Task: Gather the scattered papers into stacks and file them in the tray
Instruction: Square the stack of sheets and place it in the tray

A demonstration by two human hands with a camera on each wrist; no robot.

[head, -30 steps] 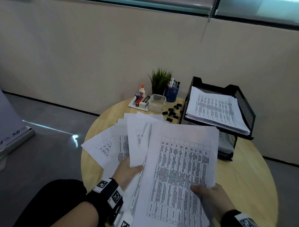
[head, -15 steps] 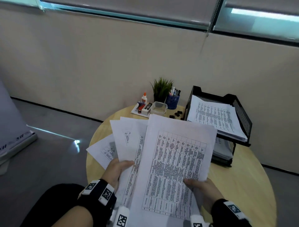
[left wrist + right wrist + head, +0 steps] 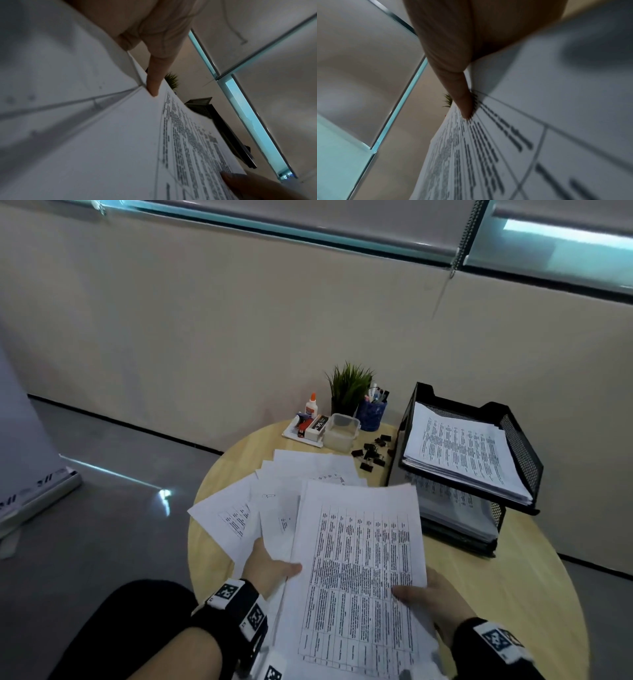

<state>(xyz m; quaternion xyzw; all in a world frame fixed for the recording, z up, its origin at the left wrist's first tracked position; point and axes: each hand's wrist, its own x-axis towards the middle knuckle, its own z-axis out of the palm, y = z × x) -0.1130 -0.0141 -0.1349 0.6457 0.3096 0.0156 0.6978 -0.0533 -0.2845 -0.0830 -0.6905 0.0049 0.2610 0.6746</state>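
Note:
Both hands hold a stack of white printed papers (image 3: 359, 573) above the near edge of the round wooden table (image 3: 534, 583). My left hand (image 3: 270, 568) grips its left edge, thumb on top (image 3: 154, 81). My right hand (image 3: 428, 594) grips the right edge, thumb pressed on the printed table (image 3: 464, 102). Several loose sheets (image 3: 239, 515) lie fanned on the table to the left, beyond the stack. A black mesh two-tier tray (image 3: 520, 446) stands at the right, with papers (image 3: 459, 450) in its top tier and more in the tier below.
At the table's back stand a green plant (image 3: 349, 385), a blue pen cup (image 3: 373, 412), a clear plastic box (image 3: 340, 433), a glue bottle (image 3: 311, 405) and a small white tray of office items (image 3: 308, 429). Black binder clips (image 3: 371, 453) lie scattered left of the tray.
The held stack has drawn together and come nearer to me. The left hand now grips the stack's left edge, and more loose sheets show on the table behind it.

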